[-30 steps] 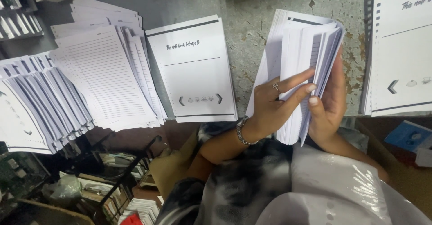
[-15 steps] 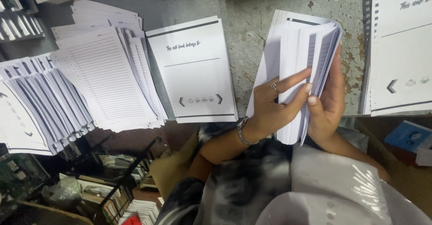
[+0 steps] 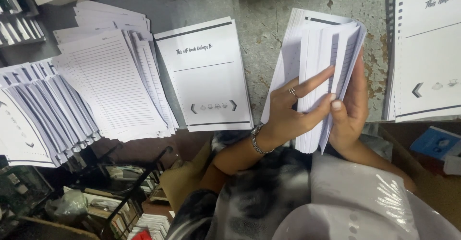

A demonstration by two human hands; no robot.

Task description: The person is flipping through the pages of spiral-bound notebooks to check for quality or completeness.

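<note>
Gripping page block (image 3: 321, 76) upright above desk (image 3: 269, 24): left hand (image 3: 288, 112) fingers spread across pages, right hand (image 3: 350, 110) clasping edge. Lined sheets (image 3: 108, 81), title pages (image 3: 206, 76) lie stacked, apparently uncollated.

Your right hand (image 3: 350, 105) is mostly hidden behind the stack of pages (image 3: 319, 76); you see only its thumb tip and the outer edge of the palm. The lower sheets of this stack are covered by your left hand (image 3: 288, 115). The title sheet (image 3: 430, 52) at the right is cut by the picture's edge. The blue box (image 3: 437, 144) is partly cut too. The dark things under the table (image 3: 269, 33) are too blurred to tell.
</note>
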